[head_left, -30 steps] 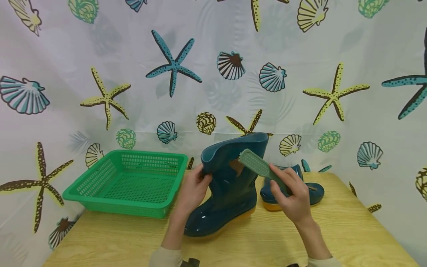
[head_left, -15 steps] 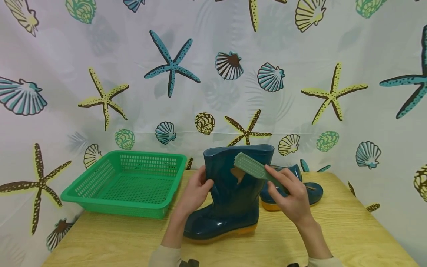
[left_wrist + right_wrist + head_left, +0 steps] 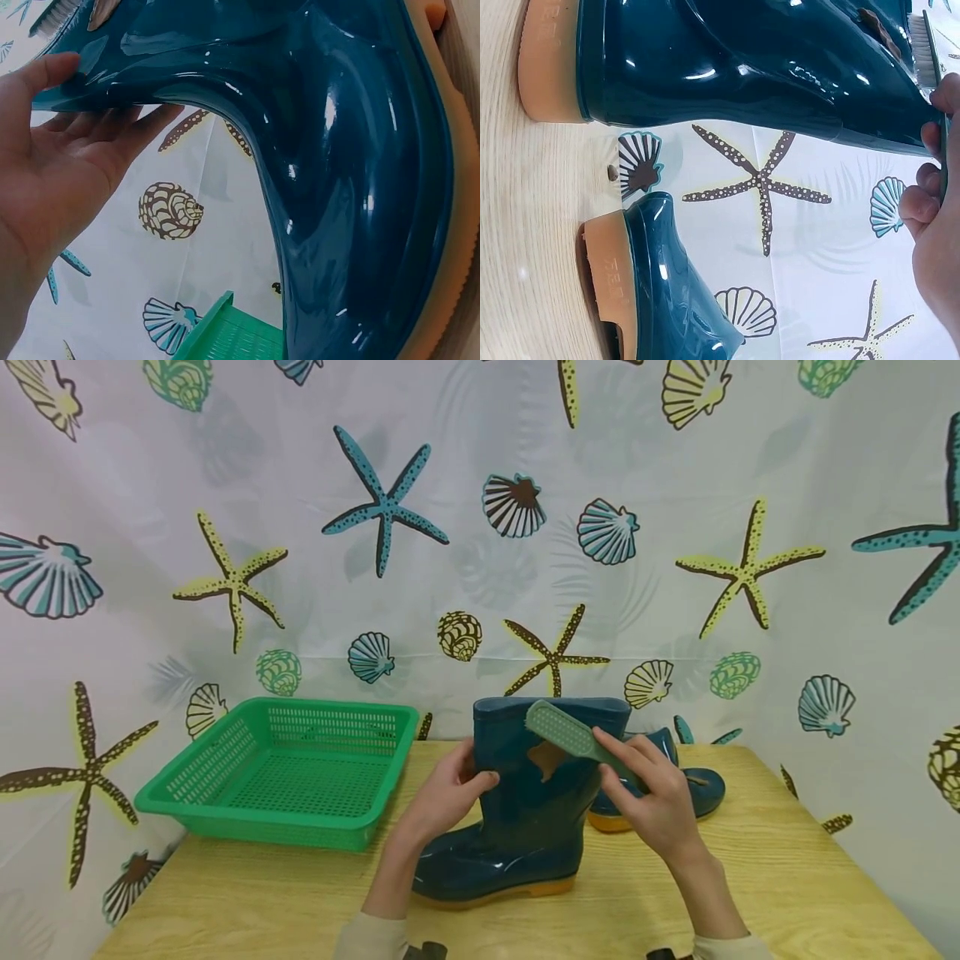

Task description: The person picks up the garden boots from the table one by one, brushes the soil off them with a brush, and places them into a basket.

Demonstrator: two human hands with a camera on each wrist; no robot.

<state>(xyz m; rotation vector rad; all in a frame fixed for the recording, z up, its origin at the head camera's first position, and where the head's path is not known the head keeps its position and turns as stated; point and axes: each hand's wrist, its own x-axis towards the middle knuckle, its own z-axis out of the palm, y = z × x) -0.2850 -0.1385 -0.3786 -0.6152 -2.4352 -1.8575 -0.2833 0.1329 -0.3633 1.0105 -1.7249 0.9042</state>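
A dark blue rubber boot [image 3: 525,827] with a tan sole stands upright on the table, its toe to the left. Brown dirt [image 3: 546,760] marks the shaft's near side. My left hand [image 3: 446,789] grips the shaft's front edge, thumb on the near side; its fingers [image 3: 97,124] go behind in the left wrist view. In my right hand [image 3: 654,793] is the handle of a green scrub brush [image 3: 562,732], which slants up and left over the upper shaft. White bristles [image 3: 924,49] face the shaft beside the brown patch in the right wrist view.
A green plastic basket [image 3: 277,828] stands at the left of the wooden table [image 3: 300,893]. Behind my right hand is more blue footwear [image 3: 703,792] with a tan sole. A curtain [image 3: 465,435] printed with shells and starfish hangs behind.
The boot has gone from tilted to upright; its top has come lower and shifted right, the left hand moving with it. The brush has shifted slightly left.
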